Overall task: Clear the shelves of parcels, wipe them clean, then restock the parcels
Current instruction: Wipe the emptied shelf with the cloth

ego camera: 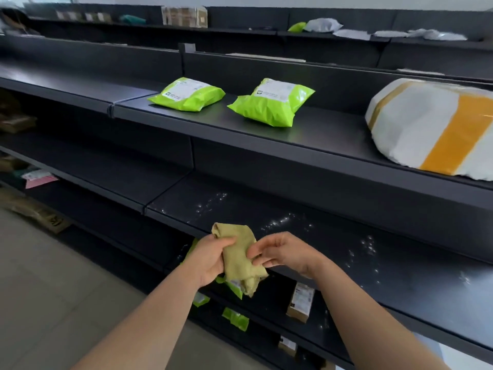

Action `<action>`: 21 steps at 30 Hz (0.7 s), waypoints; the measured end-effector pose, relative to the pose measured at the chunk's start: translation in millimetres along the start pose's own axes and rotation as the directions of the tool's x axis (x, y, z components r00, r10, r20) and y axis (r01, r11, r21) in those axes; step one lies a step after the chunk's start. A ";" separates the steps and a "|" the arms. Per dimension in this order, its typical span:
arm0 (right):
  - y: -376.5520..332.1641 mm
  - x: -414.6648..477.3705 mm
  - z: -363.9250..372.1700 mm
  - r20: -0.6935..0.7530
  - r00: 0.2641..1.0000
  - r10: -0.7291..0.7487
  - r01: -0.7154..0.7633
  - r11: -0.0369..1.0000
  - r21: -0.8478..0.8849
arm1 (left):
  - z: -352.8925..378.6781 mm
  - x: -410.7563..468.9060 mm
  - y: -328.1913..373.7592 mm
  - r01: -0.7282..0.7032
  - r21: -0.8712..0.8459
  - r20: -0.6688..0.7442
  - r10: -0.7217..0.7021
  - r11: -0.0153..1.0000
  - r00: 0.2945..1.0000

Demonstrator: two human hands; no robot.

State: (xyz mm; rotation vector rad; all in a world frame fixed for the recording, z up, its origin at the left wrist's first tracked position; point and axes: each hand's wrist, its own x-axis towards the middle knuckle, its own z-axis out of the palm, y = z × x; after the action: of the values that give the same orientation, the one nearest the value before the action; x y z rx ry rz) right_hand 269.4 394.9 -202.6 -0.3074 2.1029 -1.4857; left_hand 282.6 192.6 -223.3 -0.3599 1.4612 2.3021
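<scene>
As held before the shelving, cloth: olive-green, crumpled, over the front edge of the middle shelf.
Left hand: fingers curled round the cloth, gripping it.
Right hand: fingertips pinching the cloth's right edge.
Middle shelf: black, flecked with white specks.
Upper shelf: left lime-green mailer, right lime-green mailer, white parcel with orange tape at right.

Two bare forearms reach forward, the hands meeting close together.
The left hand grips a folded cloth, its thumb laid across the top; the right hand, facing it, pinches the cloth's near edge with curled fingertips.
</scene>
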 end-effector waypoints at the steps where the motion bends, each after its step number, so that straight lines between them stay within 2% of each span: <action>1: 3.4 11.4 -1.6 -0.061 0.998 0.010 -0.009 1.000 0.029 | -3.6 6.2 0.7 -0.003 0.022 -0.028 0.003 1.000 1.000; 3: 10.6 29.2 -4.3 -0.185 0.982 0.032 -0.033 0.999 -0.004 | -12.8 13.0 5.6 0.012 0.037 -0.038 -0.010 0.999 0.999; 4: 13.8 38.2 -5.2 -0.189 0.981 0.041 -0.052 0.997 -0.054 | -19.2 15.6 9.7 0.022 0.045 -0.031 -0.021 0.999 0.999; 8: 16.2 73.7 2.4 0.030 0.998 0.061 -0.060 0.997 -0.038 | -47.0 28.8 29.4 0.057 0.100 0.049 -0.062 0.993 0.997; 10: 16.7 89.4 7.4 0.045 0.997 0.063 -0.061 0.997 -0.049 | -60.5 35.7 38.1 0.067 0.131 0.089 -0.079 0.989 0.993; 12: 16.6 110.5 13.1 -0.011 0.997 0.076 -0.077 0.997 -0.023 | -81.2 47.3 47.9 0.072 0.149 0.076 -0.084 0.986 0.994; 16: 11.8 148.2 24.5 -0.063 0.986 0.155 -0.152 0.987 0.051 | -128.4 69.4 62.8 0.095 0.232 -0.057 -0.084 0.968 0.995; 18: 8.0 169.0 35.7 -0.116 0.973 0.200 -0.199 0.980 0.019 | -152.0 82.4 68.3 0.119 0.281 -0.093 -0.096 0.952 0.991; 21: 1.1 204.7 52.8 -0.276 0.936 0.217 -0.251 0.964 -0.093 | -181.7 107.6 80.9 0.143 0.331 -0.119 -0.109 0.933 0.987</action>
State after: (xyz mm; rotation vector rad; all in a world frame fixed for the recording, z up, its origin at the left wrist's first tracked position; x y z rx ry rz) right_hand 129.2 255.5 -277.4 0.1025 2.3536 -1.3127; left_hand 151.5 17.2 -279.6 -0.4560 1.7907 1.9093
